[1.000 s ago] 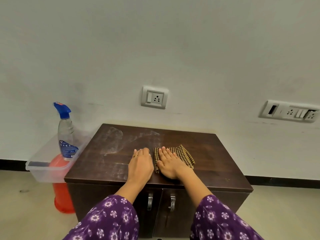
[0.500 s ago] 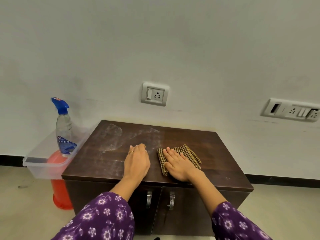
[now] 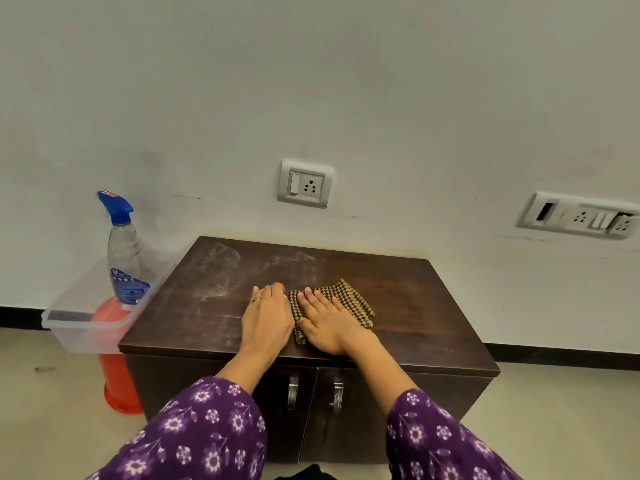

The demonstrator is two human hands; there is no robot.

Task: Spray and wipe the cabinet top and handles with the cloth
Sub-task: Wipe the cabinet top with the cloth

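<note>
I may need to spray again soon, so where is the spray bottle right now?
In the head view the spray bottle stands upright in the clear plastic tub, just off the cabinet top's left edge.

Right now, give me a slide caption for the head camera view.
Right hand flat on the cloth on the streaked cabinet top, left hand resting beside it.

No wording could be read anywhere. The spray bottle — standing in the clear tub well off to the left of the left hand — carried a blue label with white print far too small to make out, and a small red sticker on its blue trigger head was equally unreadable. The wall sockets — one above the hands, one far to the right — bore no legible marks.
</note>
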